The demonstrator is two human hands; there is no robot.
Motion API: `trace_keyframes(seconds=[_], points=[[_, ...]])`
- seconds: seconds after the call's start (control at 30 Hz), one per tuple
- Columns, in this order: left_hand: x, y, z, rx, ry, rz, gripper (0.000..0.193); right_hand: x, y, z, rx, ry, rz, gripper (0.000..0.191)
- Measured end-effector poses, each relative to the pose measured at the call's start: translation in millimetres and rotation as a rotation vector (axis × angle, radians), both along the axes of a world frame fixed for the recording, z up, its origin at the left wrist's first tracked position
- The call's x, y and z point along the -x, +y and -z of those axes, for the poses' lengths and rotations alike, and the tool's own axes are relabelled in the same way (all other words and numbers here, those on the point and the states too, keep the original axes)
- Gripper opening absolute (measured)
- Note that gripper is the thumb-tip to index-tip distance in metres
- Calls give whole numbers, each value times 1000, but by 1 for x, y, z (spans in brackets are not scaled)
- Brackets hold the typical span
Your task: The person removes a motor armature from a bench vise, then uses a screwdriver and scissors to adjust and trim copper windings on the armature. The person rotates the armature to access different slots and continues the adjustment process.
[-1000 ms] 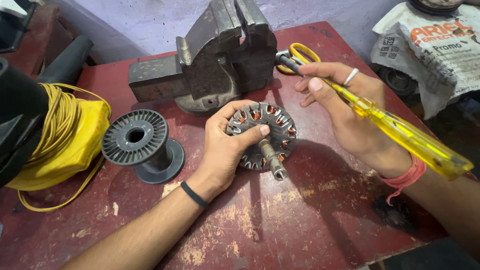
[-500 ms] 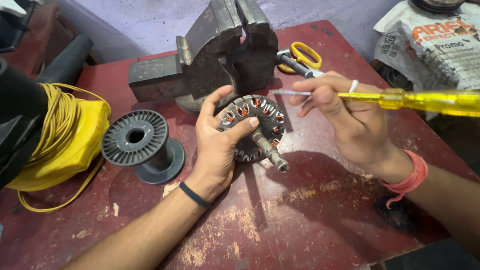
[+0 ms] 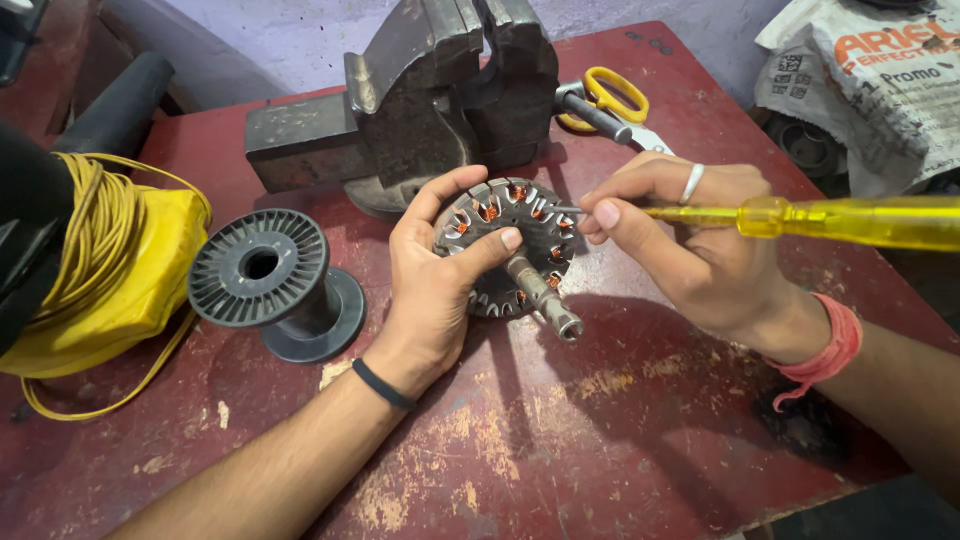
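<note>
Worn red bench top is seen nearest. On it a slotted motor stator is clamped upright in the left hand, thumb on its face, steadied for a yellow screwdriver pinched in the right hand, tip at a slot. Beyond the fingertips a vise stands.

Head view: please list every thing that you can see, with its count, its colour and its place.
motor stator with shaft: one, grey with copper windings, table centre, in the left hand
screwdriver: one, yellow handle, in the right hand, tip at the stator
bench vise: one, dark grey, behind the stator
scissors: one, yellow handles, right of the vise
empty spool: one, black, left of the stator
wire coil: one, yellow, far left
printed sack: one, white, top right
table: one, worn red
left hand: one
right hand: one, ring, red wrist thread
</note>
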State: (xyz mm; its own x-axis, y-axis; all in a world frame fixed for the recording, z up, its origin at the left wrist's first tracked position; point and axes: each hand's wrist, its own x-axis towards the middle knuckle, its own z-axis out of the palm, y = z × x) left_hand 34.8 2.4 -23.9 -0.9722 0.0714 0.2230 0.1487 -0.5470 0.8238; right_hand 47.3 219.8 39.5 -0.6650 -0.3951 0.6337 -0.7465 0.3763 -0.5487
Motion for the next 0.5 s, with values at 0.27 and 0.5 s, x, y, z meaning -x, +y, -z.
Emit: trace_keyframes(seconds=[0.27,0.5], points=[[-1,0,1,22,26,-6,56,1,0,-2,-120,6,65,14],[0,1,3,23,57,-5,55,-3,-5,8,29,-178,38,17]])
